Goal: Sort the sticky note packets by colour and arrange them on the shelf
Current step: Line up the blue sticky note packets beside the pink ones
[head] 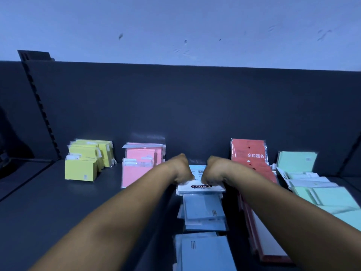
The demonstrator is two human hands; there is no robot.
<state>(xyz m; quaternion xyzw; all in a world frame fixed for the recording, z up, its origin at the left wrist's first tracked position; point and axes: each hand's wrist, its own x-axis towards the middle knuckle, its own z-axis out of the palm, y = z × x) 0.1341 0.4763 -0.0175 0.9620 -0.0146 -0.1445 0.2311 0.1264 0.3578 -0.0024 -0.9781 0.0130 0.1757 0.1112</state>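
Observation:
On the dark shelf (48, 208) the packets stand in colour groups: yellow packets (82, 169) at the left, pink packets (136, 169) beside them, blue packets (203, 210) in the middle row, red packets (250, 153) to the right, and green packets (312, 184) at the far right. My left hand (180, 169) and my right hand (214, 169) both reach to the back of the blue row. Together they grip a blue sticky note packet (201, 187) with a white "STICKY NOTE" label, one hand on each side of it. My fingers are hidden behind the knuckles.
A dark back panel (175, 104) rises behind the groups. A notched upright (41, 106) stands at the left. Bare shelf shows between the groups and in front of the yellow and pink ones. The red row runs long toward me.

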